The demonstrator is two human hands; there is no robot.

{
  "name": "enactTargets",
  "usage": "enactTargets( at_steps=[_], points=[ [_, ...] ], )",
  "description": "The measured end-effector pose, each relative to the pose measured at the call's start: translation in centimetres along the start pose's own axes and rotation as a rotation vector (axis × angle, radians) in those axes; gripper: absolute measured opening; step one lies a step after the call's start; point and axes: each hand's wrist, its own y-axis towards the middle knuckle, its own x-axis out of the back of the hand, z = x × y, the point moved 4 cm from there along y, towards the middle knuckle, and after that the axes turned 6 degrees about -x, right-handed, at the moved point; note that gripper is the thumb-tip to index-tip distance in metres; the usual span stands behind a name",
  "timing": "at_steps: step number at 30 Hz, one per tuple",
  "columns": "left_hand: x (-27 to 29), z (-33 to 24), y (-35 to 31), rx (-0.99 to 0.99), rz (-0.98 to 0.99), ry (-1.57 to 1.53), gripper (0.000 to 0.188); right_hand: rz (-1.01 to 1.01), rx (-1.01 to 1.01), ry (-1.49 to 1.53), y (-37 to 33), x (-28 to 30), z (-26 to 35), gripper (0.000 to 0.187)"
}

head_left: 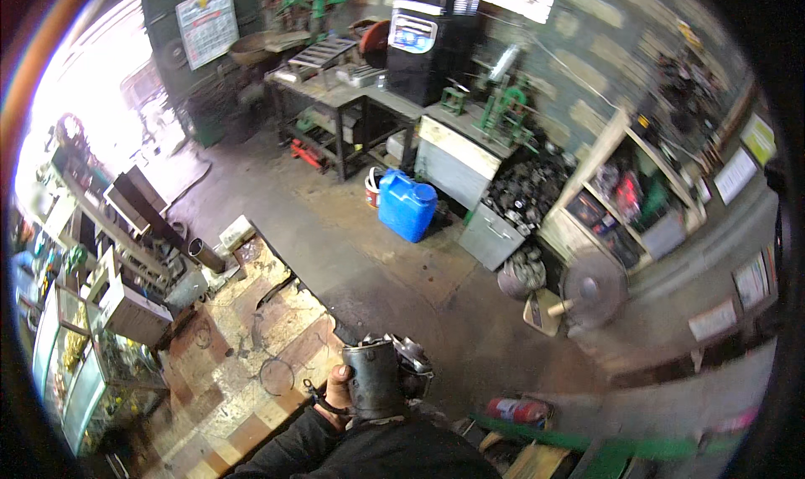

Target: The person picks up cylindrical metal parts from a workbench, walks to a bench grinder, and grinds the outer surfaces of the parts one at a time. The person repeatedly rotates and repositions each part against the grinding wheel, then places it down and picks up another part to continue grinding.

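Note:
My left hand (pixel 337 393) is closed against the side of a dark metal cylinder (pixel 374 384), which stands nearly upright close to my body. Its rim faces up. A small black lever-like piece (pixel 322 398) with a ringed end sticks out beside my fingers; I cannot make out what it belongs to. At the cylinder's right side is a shiny, irregular metal part (pixel 412 365), and whether the two are joined is unclear. No part of my right hand shows. Left of my hand lies a thin dark wire ring (pixel 277 375) on the patchwork-topped workbench (pixel 222 387).
A glass display case (pixel 88 395) and a white box (pixel 134 313) stand at the left. Ahead on the floor is a blue jerrycan (pixel 407 206). Metal parts fill an open drawer cabinet (pixel 493 238). A round fan (pixel 594 286) and a red fire extinguisher (pixel 518 409) are at the right.

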Motion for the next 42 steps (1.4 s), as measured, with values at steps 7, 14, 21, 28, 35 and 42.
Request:
enactTargets(
  at_steps=[7, 14, 21, 28, 35, 42],
  points=[
    [0.4, -3.2, 12.9, -0.191, -0.057, -0.087, 0.096, -0.173, 0.138, -0.029, 13.4, 21.5, 18.7, 0.091],
    [0.8, -9.3, 23.6, -0.387, -0.08, -0.224, 0.094, -0.225, 0.312, -0.172, 16.7, 31.5, 41.2, 0.087],
    [0.1, -19.1, 27.1, -0.702, -0.119, -0.277, 0.092, -0.171, 0.542, -0.409, 17.8, 32.6, 66.7, 0.084],
    [1.3, -32.8, 34.0, -1.017, -0.255, -0.197, 0.096, -0.127, 0.731, -0.634, 17.1, 29.5, 94.0, 0.081],
    [0.4, -50.5, 38.9, -1.255, -0.305, -0.11, 0.097, -0.132, 0.963, -0.85, 9.0, 27.6, 123.3, 0.078],
    [7.1, -70.5, 42.1, -1.306, -0.252, -0.104, 0.098, -0.159, 1.097, -0.673, -0.4, 20.0, 150.0, 0.097]
  ],
)
